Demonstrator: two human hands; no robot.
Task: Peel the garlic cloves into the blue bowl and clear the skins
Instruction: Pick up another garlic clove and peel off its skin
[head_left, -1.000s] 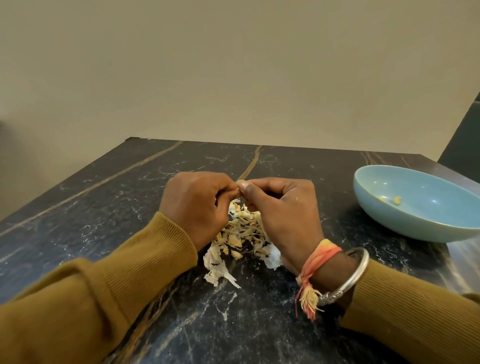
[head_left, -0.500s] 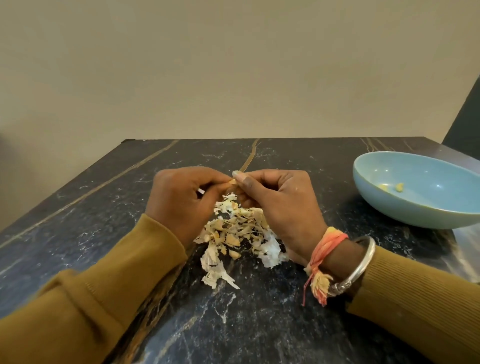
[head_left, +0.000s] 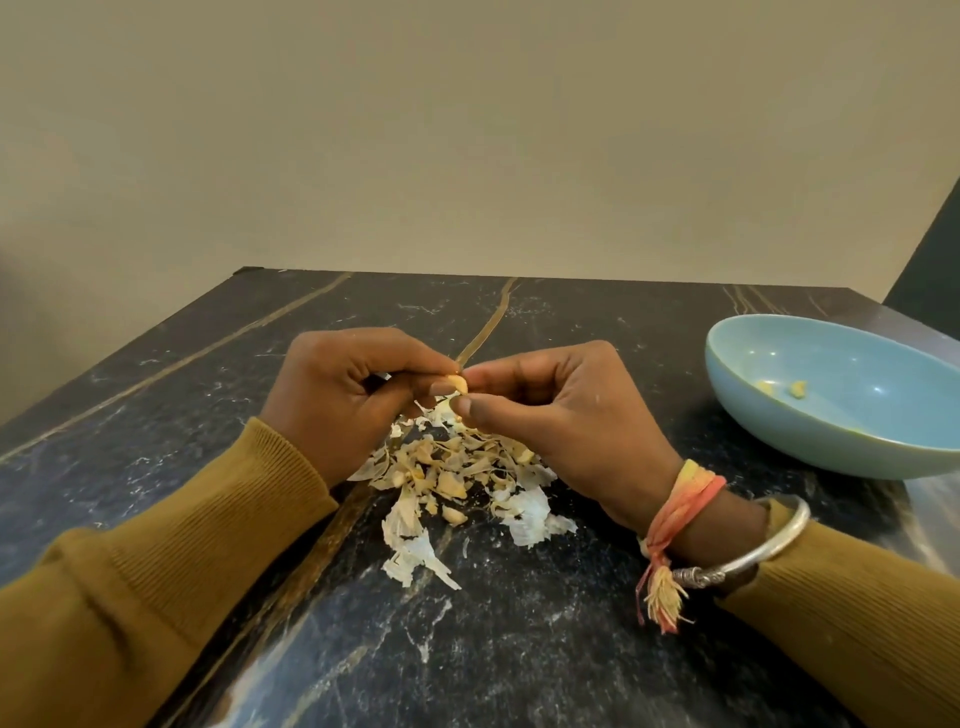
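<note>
A small yellowish garlic clove (head_left: 458, 385) is pinched between the fingertips of my left hand (head_left: 348, 395) and my right hand (head_left: 561, 415), just above the table's middle. Below and between the hands lies a heap of garlic skins (head_left: 457, 478), white and tan, with loose cloves mixed in. A larger white strip of skin (head_left: 415, 551) trails toward me. The blue bowl (head_left: 810, 447) stands at the right, holding two small peeled pieces (head_left: 782, 387).
The table (head_left: 156, 415) is dark marble with gold veins, and its far edge meets a beige wall. A dark panel (head_left: 930, 270) rises at the far right behind the bowl. My right wrist wears a silver bangle (head_left: 763, 551) and an orange thread.
Both hands have parted slightly, so the clove now shows between the fingertips. The view has tilted and shifted a little; the bowl and skin heap stay in place.
</note>
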